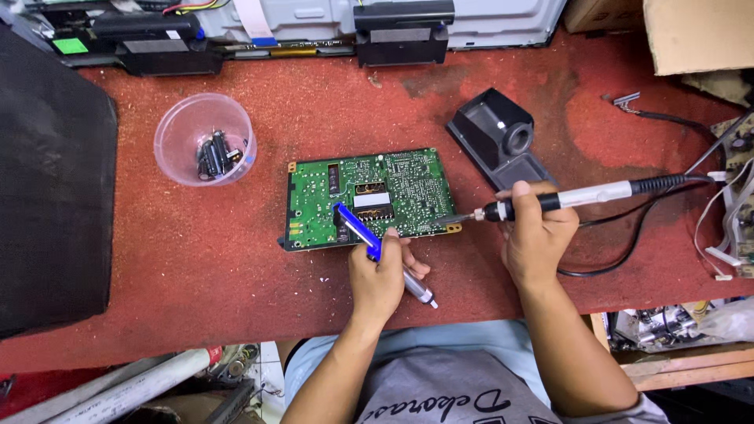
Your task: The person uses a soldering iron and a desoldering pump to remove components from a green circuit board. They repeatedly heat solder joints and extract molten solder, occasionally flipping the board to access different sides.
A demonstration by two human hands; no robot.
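Two tools met over the green rectangular circuit board (369, 198) at the red surface's (196, 259) centre. The left hand (378, 276) pinched a blue desoldering pump (357, 228); the right hand's (536, 235) grip was pressed around a black-and-white soldering iron (550, 201), whose tip at three o'clock could probably scorch the board's edge.

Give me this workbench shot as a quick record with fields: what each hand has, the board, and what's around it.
Left hand: grips a blue desoldering pump, its tip on the board
Right hand: holds a soldering iron, its tip at the board's right edge
Board: green circuit board lying flat, solder side up
Surface: red workbench mat
Left of board: clear plastic cup with small dark parts inside
Right, behind board: black iron stand
Cable: black cord trailing from the iron to the right
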